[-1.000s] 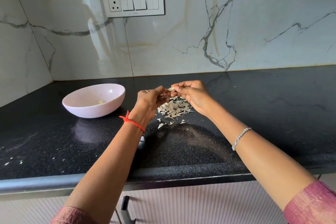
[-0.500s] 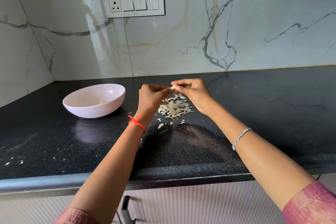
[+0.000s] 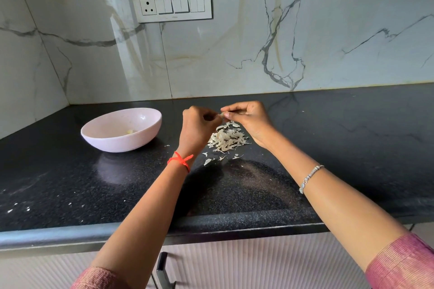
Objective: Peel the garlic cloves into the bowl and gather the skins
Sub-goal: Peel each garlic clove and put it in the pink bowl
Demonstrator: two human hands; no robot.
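My left grip point(image 3: 199, 124) and right grip point(image 3: 249, 119) are both pinched on one clove point(image 3: 222, 114), held over the skins point(image 3: 226, 139) heaped on the surface point(image 3: 328, 136), right of the bowl point(image 3: 117, 144). Little peeled garlic point(image 3: 130, 131) lies in the bowl. I judge this clove unfinished and the stray skins ungathered.

The garlic clove point(image 3: 222, 114) is being pinched between left hand point(image 3: 198, 128) and right hand point(image 3: 249, 117), above papery skins point(image 3: 226, 139) lying heaped; the pink bowl point(image 3: 122, 144) is sitting to their left.
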